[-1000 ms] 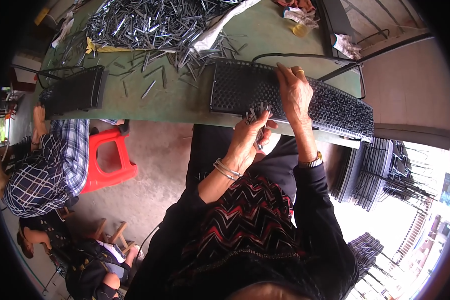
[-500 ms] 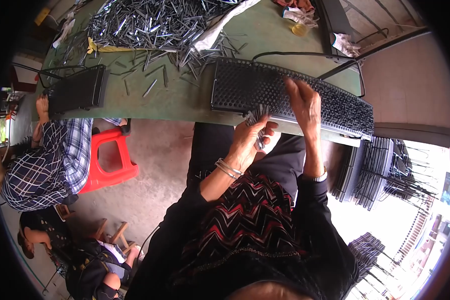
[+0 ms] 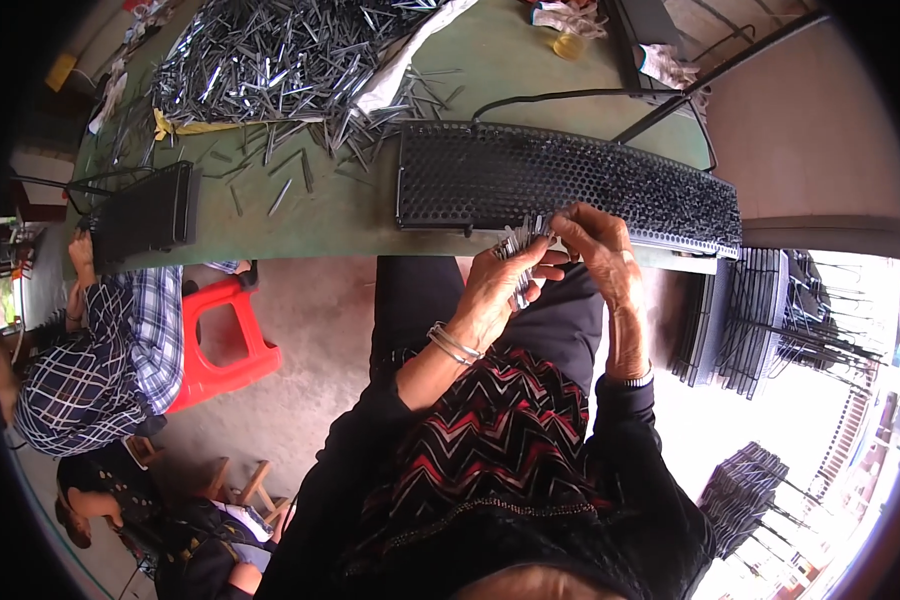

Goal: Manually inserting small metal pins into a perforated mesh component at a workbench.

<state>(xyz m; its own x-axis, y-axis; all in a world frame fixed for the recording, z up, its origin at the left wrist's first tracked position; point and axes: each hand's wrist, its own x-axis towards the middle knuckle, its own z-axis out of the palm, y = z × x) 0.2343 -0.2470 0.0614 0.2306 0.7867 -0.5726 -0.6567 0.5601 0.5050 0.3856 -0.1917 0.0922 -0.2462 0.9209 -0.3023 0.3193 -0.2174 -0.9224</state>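
A bundle of thin grey metal strips [image 3: 516, 240] is gripped in my left hand [image 3: 490, 295], their ends fanning out above the thumb. My right hand [image 3: 608, 258] is closed in a pinch at the upper right of this bundle, its fingertips on the end of a strip. Just beyond both hands lies a long black perforated panel [image 3: 500, 175] along the table's near edge. Small dark pieces stand densely in the holes of its right part; the left part shows bare holes.
A large heap of metal strips [image 3: 270, 75] covers the back left of the green table [image 3: 360, 205], with loose strips scattered before it. A wire frame [image 3: 570, 95] stands behind the panel. At left, a co-worker [image 3: 90, 370] sits near another panel [image 3: 145, 210] and a red stool [image 3: 220, 345]. Racked panels [image 3: 745, 320] stand right.
My right hand has come down from over the perforated panel to the bundle in my left hand. The left hand keeps its grip. The whole view has shifted slightly.
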